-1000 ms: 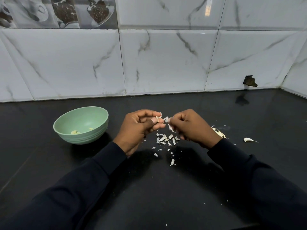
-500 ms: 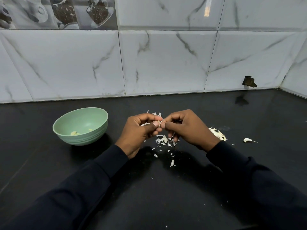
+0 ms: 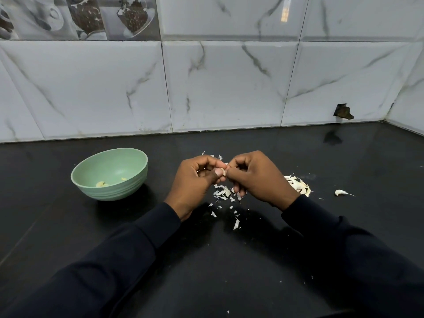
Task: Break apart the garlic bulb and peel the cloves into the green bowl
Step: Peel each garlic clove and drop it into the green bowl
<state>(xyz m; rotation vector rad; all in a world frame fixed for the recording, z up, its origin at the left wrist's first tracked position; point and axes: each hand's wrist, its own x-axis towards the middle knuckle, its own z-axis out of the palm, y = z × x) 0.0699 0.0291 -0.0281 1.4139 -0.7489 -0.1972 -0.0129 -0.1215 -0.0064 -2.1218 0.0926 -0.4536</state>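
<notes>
Over the middle of the black counter, my left hand (image 3: 197, 182) and my right hand (image 3: 257, 177) meet fingertip to fingertip. Both pinch one small garlic clove (image 3: 223, 171), which their fingers mostly hide. The green bowl (image 3: 128, 154) stands to the left of my left hand with a few peeled cloves (image 3: 102, 184) in its bottom. Behind my right wrist lies a heap of unpeeled cloves (image 3: 298, 185). One single clove (image 3: 340, 192) lies further right.
White scraps of garlic skin (image 3: 222, 192) lie scattered on the counter below and beyond my hands. A marble-tiled wall (image 3: 229, 88) closes the back, and a side wall meets it at the far right corner. A dark hole (image 3: 343, 110) shows in a tile.
My hands, a little apart a second ago, have closed together on the clove. A skin scrap held by my right hand is no longer seen.
</notes>
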